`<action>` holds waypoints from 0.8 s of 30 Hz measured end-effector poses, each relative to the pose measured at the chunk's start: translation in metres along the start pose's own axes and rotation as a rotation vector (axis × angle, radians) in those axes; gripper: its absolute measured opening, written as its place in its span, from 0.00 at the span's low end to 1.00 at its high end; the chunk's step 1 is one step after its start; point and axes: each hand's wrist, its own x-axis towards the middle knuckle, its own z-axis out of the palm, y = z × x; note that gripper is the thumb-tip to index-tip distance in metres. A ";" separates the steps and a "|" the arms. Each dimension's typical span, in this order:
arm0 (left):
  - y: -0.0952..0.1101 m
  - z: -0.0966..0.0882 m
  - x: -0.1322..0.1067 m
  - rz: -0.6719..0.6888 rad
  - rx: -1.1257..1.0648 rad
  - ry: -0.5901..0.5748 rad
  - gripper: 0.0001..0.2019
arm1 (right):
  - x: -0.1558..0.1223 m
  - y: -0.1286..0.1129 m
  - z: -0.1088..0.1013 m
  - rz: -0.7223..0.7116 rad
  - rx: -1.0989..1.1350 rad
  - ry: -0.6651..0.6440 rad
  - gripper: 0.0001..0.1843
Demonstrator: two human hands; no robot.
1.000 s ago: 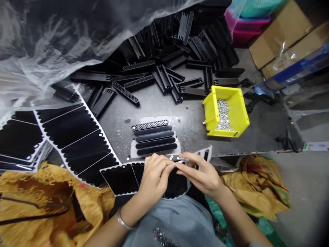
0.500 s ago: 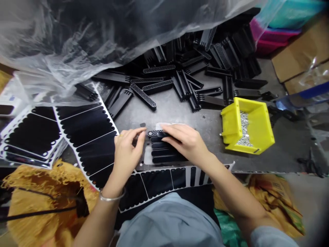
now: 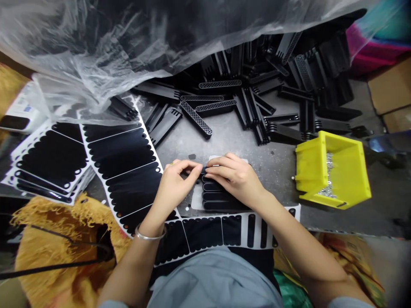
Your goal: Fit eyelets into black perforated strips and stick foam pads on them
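Observation:
A row of several long black plastic pieces [image 3: 220,196] with rounded ends lies side by side on a pale plate [image 3: 197,199] in front of me. At the far end of the row, my left hand [image 3: 181,177] pinches the left end of a small black sticker strip [image 3: 203,170], thumb and forefinger together. My right hand [image 3: 236,176] is closed over the same far piece, its fingertips on the strip and almost meeting my left fingers. Both hands hide most of that piece. The nearer pieces show smooth dark tops.
A sheet of black stickers [image 3: 205,234] runs along the front edge, another [image 3: 128,162] at left beside stacked sheets [image 3: 51,160]. Loose black pieces [image 3: 195,117] are heaped behind under clear plastic [image 3: 105,55]. A yellow bin [image 3: 349,171] with small metal parts stands at right.
My left hand has come up to the far piece and closed on the strip's left end, covering the lattice surface that showed there. The view has shifted leftward.

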 end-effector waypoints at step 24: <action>0.028 0.011 -0.009 0.388 0.342 -0.151 0.45 | -0.087 0.021 -0.067 0.451 -0.027 0.379 0.16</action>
